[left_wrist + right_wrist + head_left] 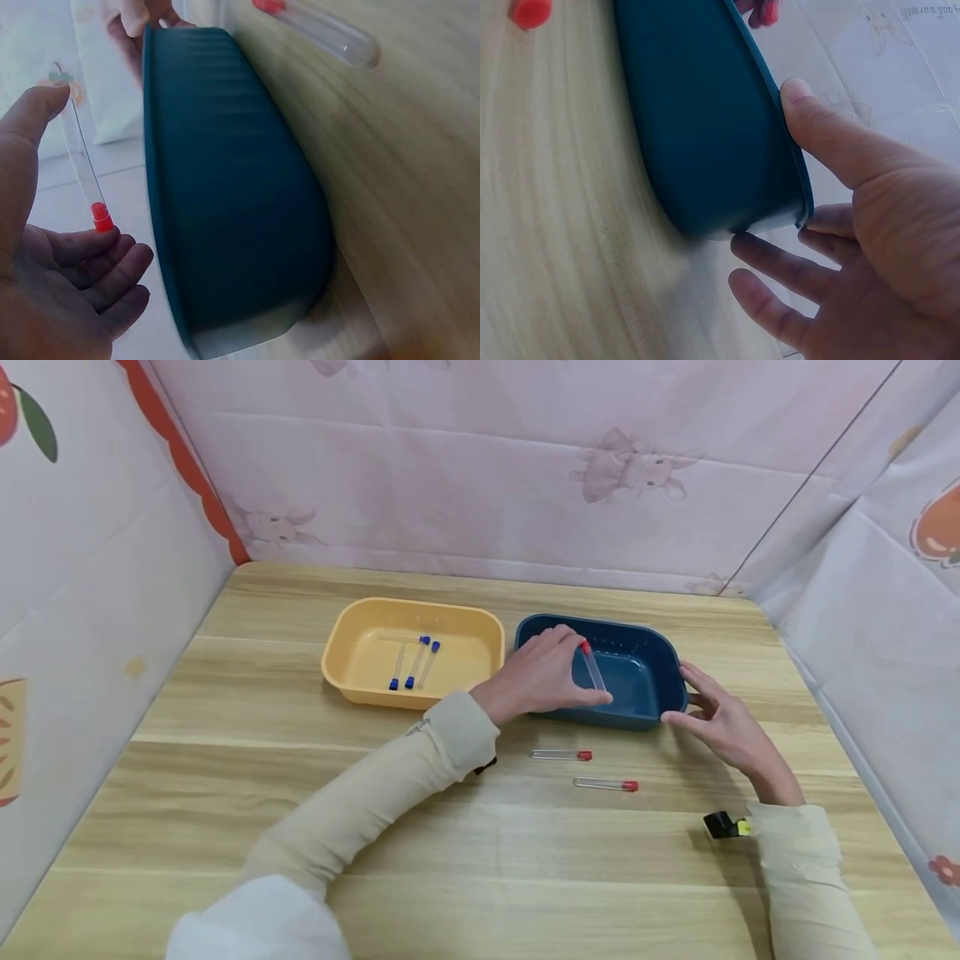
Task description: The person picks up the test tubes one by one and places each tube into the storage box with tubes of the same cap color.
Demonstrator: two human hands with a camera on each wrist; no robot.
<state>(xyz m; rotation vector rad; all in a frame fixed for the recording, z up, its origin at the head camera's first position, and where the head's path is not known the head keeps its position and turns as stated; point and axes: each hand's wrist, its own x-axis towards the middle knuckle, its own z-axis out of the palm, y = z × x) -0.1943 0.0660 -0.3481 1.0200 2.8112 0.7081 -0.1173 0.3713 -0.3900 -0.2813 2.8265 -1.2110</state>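
A clear test tube with a red cap is pinched lengthwise by my left hand, thumb at the rounded end and fingers at the cap. That tube hangs tilted over the dark blue basin; in the left wrist view the red cap shows against the fingertips. At the basin's right end, my right hand grips the corner, thumb at the rim and fingers against the end wall. Two more red-capped tubes, one nearer the basin and one closer to me, lie on the table.
Left of the blue basin stands a yellow basin containing several blue-capped test tubes. Both stand on a wood-grain table. Printed cloth hangs behind the table and along both sides.
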